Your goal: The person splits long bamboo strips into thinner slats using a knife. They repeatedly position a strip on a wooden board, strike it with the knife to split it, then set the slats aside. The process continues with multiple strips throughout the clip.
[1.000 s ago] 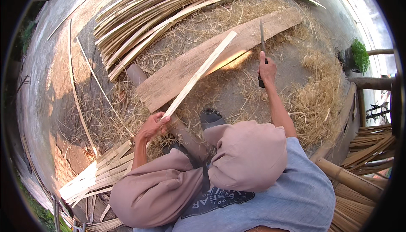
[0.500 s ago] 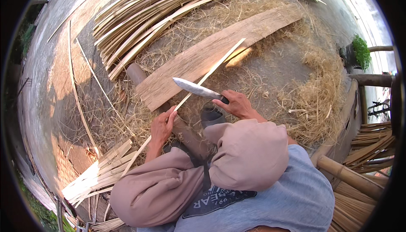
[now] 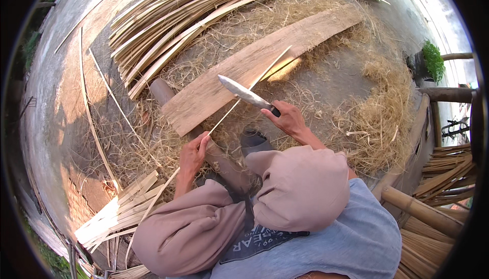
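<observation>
My left hand (image 3: 192, 156) grips a long thin bamboo strip (image 3: 254, 82) that slants up to the right over a wooden plank (image 3: 244, 70). My right hand (image 3: 288, 120) holds a large knife (image 3: 243, 93) by its dark handle. The blade points up-left and lies across the strip, over the plank's lower edge. A brown log (image 3: 224, 163) runs under both hands, between my bent knees in tan trousers.
A big pile of long bamboo slats (image 3: 204, 14) curves across the top. Dry shavings (image 3: 382, 111) cover the ground on the right. Short cut slats (image 3: 117, 213) lie at lower left. Bamboo poles (image 3: 423, 213) and bundled strips sit at lower right.
My right hand came back from the far right with the knife and laid the blade across the strip. The left hand lowered the strip and now holds it nearer my knees.
</observation>
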Demonstrator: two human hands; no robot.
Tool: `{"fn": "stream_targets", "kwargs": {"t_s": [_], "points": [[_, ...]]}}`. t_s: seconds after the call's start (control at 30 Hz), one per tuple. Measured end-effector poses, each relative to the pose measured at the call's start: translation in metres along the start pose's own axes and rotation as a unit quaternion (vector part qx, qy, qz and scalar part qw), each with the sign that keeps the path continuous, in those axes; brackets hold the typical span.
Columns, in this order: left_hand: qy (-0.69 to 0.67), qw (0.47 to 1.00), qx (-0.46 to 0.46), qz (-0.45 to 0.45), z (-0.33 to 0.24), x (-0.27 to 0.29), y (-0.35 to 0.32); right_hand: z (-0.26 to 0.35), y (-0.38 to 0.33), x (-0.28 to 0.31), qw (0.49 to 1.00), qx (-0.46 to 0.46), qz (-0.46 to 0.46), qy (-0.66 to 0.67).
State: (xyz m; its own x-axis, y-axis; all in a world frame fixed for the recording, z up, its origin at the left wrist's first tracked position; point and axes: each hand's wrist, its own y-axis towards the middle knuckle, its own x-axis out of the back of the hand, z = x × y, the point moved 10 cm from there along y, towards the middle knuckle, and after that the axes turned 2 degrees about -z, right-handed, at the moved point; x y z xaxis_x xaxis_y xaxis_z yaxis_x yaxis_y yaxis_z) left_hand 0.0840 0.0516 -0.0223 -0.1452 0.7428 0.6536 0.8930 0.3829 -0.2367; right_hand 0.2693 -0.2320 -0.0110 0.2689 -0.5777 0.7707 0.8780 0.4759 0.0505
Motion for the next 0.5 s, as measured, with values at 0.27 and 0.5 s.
{"fn": "stream_targets", "kwargs": {"t_s": [0.27,0.5], "points": [[0.074,0.997,0.005,0.033,-0.009,-0.002,0.008,-0.189,0.075,0.130,0.913,-0.319,-0.245,0.062],[0.055,0.998,-0.002,-0.018,0.004,0.004,0.029,-0.012,0.045,0.014,0.993,-0.105,0.059,0.000]]}}
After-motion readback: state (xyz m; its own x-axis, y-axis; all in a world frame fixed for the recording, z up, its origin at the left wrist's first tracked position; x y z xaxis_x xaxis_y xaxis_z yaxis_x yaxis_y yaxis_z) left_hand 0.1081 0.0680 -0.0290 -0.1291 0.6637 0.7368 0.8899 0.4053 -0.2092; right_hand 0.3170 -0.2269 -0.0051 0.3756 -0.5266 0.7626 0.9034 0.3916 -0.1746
